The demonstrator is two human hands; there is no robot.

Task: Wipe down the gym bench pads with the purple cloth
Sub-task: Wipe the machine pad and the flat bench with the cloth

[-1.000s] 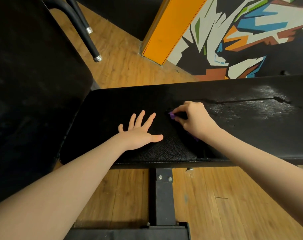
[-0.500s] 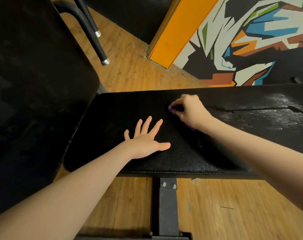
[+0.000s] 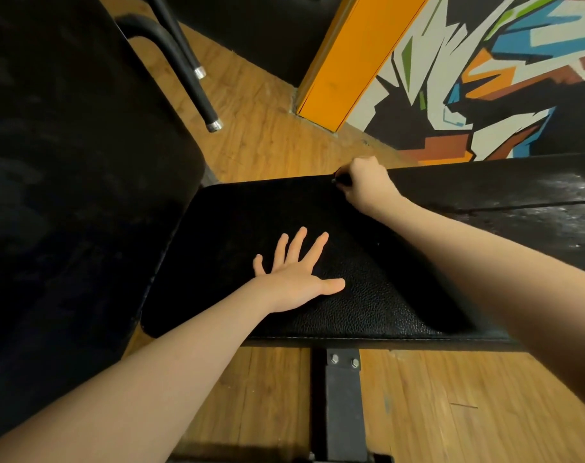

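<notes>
Wood floor (image 3: pixel 271 142), orange pillar (image 3: pixel 348 58), painted mural wall (image 3: pixel 505 78)

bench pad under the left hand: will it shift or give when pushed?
Probably stays put: the pad sits on a bolted steel post. The grained vinyl likely grips rather than slips under the flat left hand. Cracks further right suggest a worn, tearable skin.

Flat black bench pad (image 3: pixel 368 305) (grained leather); purple cloth hidden inside fist.

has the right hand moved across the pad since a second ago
Yes. The right hand has slid away from the person, from mid-pad to the bench pad's far edge; the flat left hand stayed put.
</notes>
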